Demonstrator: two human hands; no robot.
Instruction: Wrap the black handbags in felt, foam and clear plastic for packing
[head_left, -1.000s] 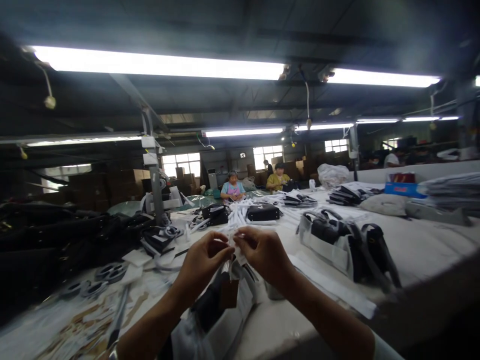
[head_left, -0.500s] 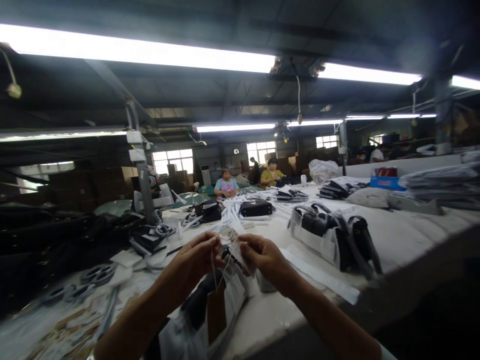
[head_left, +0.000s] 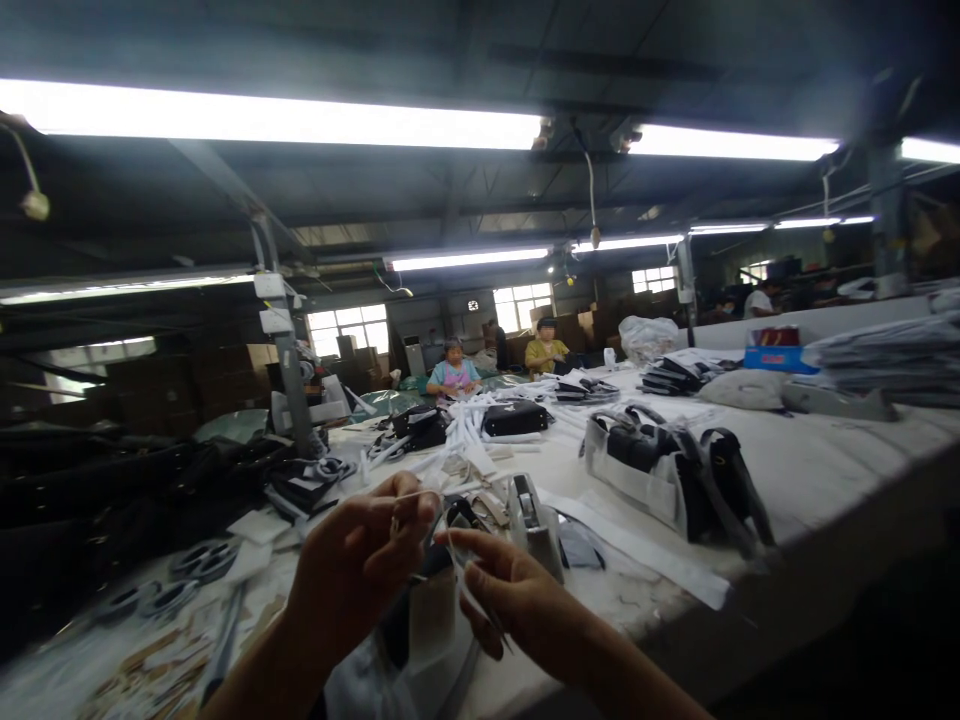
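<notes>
My left hand [head_left: 379,545] is closed in a pinch on a thin pale string [head_left: 442,515]. The string runs across to my right hand [head_left: 510,590], whose thumb and forefinger are pressed together on it. Some thin pale piece also shows at the right palm, too blurred to name. Below both hands stands a black bag [head_left: 396,635] partly covered in white wrapping [head_left: 367,680]. A tan rectangular tag [head_left: 433,610] hangs in front of the bag, between the wrists. Just beyond my right hand is a grey device [head_left: 534,520], partly hidden.
Another wrapped black bag [head_left: 645,465] lies to the right on the white table [head_left: 810,470]. Farther back are a black bag [head_left: 515,418], white strips [head_left: 469,440] and a blue box [head_left: 776,358]. Rolls [head_left: 202,562] and paper scraps [head_left: 150,665] lie left. Two people sit opposite.
Both hands have come lower and turned. My right hand has released the white piece it pinched and now holds the string. The grey device beyond it has come into view.
</notes>
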